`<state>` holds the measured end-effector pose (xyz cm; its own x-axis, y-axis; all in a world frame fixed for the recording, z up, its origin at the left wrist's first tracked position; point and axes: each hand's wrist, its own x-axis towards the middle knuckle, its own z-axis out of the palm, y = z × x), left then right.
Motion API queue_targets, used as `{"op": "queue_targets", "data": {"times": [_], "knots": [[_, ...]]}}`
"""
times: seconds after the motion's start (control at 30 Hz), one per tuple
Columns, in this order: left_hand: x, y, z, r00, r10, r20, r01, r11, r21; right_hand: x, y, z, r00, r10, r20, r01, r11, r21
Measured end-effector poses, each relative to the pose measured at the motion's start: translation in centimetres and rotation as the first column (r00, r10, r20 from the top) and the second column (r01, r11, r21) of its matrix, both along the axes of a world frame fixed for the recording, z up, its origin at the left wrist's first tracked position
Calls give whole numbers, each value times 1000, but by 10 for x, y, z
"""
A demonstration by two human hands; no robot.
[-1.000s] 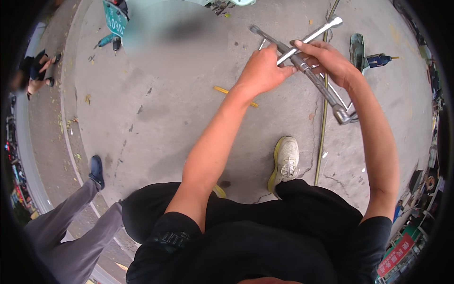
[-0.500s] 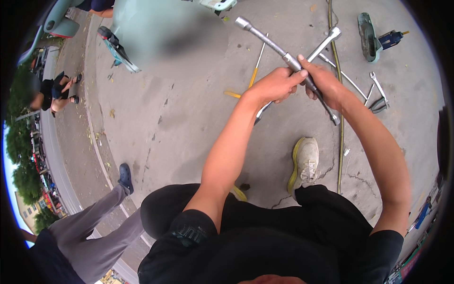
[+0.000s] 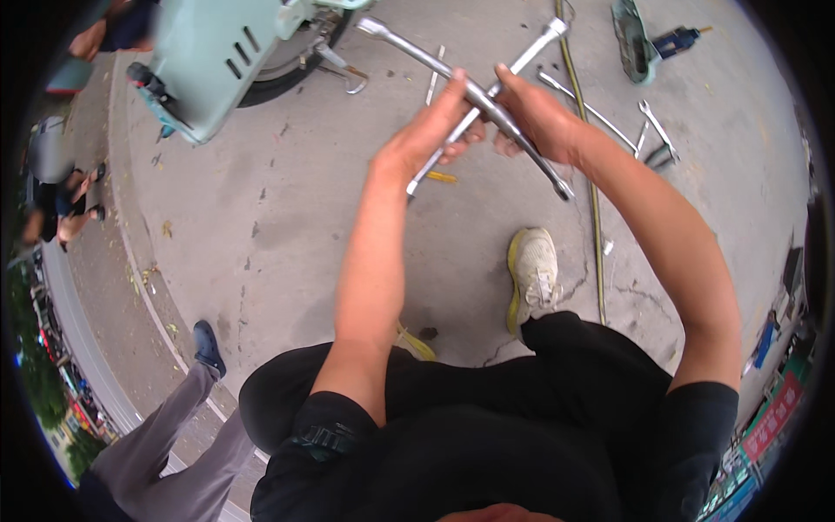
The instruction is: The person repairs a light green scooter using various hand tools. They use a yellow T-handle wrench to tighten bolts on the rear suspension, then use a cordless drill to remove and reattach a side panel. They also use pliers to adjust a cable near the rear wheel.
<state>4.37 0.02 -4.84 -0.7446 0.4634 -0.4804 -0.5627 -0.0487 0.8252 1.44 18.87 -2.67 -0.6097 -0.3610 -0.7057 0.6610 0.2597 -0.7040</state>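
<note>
I hold a chrome cross-shaped wrench, two long socket bars crossed in an X, out in front of me. My left hand is closed on it left of the crossing, thumb up against the bars. My right hand grips it on the right side, thumb raised beside the crossing and fingers partly hidden. Below on the concrete are a yellow-handled tool, a long rod tool, an open-end wrench and a dark tool, perhaps pliers.
A mint scooter with its wheel stands upper left. A hose runs beside my right shoe. A mint plastic part and blue tool lie upper right. People are at left: hands, seated legs, grey trousers.
Both hands and the cross wrench have moved up and left since half a second ago, the thumbs shifting on the bars. The view has shifted, showing more of the scooter.
</note>
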Motion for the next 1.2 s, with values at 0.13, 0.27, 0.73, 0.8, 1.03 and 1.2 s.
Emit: {"op": "queue_targets", "data": {"times": [0.13,0.27,0.73,0.8,1.03,1.2], "knots": [[-1,0,-3,999,30,11,-29,997,-72,-4,3,15,990,132,46,-126,984,-122],[-8,-1,-6,1000,14,20,-12,996,-93,-4,4,13,980,189,59,-178,970,-165],[-7,6,-12,995,-69,-77,44,953,-299,-10,-7,0,988,140,57,-144,988,62],[-7,3,-15,989,-81,-121,35,939,-343,-11,-13,-7,994,90,58,-92,995,43],[-20,-19,-9,966,-52,-255,-51,923,-382,-18,-43,11,999,8,-52,-5,999,53],[-30,-34,-5,967,0,-256,-88,940,-331,-30,-65,13,998,25,-65,-19,995,98]]}}
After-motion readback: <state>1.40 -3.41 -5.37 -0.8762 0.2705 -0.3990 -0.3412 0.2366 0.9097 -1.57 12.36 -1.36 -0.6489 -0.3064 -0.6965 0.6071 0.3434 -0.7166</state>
